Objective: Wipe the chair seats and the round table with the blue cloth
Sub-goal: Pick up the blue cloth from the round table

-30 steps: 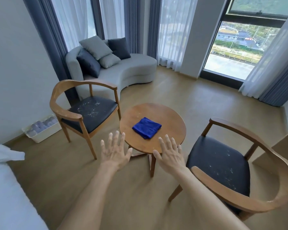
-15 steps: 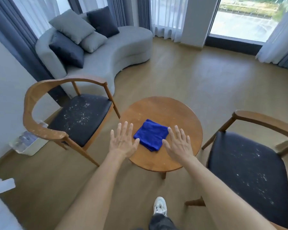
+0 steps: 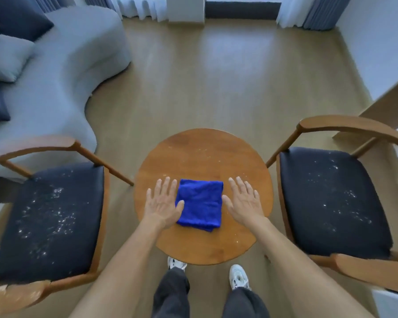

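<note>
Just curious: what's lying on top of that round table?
A folded blue cloth lies on the round table, amid pale specks. Open hands flank it; whatever is beneath the cloth is hidden.

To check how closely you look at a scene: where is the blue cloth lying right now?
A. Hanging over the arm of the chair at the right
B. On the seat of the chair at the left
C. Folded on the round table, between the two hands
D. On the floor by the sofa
C: the folded blue cloth lies on the round table, with the open left hand and right hand at either side.
</note>
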A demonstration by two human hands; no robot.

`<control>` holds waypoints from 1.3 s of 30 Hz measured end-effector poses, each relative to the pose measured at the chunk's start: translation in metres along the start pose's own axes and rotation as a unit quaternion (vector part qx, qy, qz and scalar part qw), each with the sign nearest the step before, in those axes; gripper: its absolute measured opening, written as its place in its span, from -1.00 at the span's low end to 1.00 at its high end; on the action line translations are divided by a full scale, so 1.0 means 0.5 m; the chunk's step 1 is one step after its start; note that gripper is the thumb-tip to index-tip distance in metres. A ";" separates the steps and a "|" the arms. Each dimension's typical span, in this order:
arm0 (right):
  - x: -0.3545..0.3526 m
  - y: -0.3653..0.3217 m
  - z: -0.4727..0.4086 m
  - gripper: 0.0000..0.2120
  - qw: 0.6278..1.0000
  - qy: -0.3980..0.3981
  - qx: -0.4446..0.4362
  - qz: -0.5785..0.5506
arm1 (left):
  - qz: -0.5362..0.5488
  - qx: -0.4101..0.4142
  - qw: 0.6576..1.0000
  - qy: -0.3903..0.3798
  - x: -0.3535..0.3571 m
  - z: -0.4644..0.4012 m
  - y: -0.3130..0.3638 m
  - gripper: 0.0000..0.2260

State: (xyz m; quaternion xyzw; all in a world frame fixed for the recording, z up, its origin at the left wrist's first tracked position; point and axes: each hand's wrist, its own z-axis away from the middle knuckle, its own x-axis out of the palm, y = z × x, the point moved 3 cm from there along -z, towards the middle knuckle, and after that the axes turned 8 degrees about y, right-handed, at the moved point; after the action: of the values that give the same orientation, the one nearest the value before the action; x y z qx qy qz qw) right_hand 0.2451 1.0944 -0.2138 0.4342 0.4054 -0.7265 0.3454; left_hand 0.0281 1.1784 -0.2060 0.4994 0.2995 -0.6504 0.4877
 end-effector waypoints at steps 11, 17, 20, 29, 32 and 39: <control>0.159 -0.028 -0.122 -0.53 0.997 -0.045 0.067 0.020 | -0.043 0.116 0.990 -0.062 0.113 -0.182 -0.044 -0.40; 0.263 -0.008 -0.211 -0.42 0.994 -0.072 0.004 0.081 | -0.098 0.158 0.979 -0.080 0.220 -0.282 -0.041 -0.36; 0.291 -0.006 -0.231 -0.42 0.992 -0.057 -0.025 0.108 | -0.104 0.176 0.975 -0.083 0.255 -0.310 -0.027 -0.35; 0.295 -0.009 -0.269 -0.75 0.986 0.034 -0.053 0.156 | -0.121 0.180 0.975 -0.049 0.280 -0.345 0.010 -0.51; 0.293 -0.005 -0.263 -0.75 0.988 0.044 -0.062 0.135 | -0.100 0.196 0.974 -0.047 0.277 -0.347 0.017 -0.65; 0.261 -0.003 -0.212 -0.71 0.994 0.071 -0.076 0.024 | -0.017 0.218 0.972 -0.083 0.255 -0.310 0.008 -0.64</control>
State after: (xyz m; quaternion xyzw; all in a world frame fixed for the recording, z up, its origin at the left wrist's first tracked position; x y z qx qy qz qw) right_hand 0.2310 1.1695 -0.3634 0.4666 0.4721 -0.6525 0.3655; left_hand 0.0838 1.2700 -0.3755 0.5330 0.1176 -0.7473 0.3790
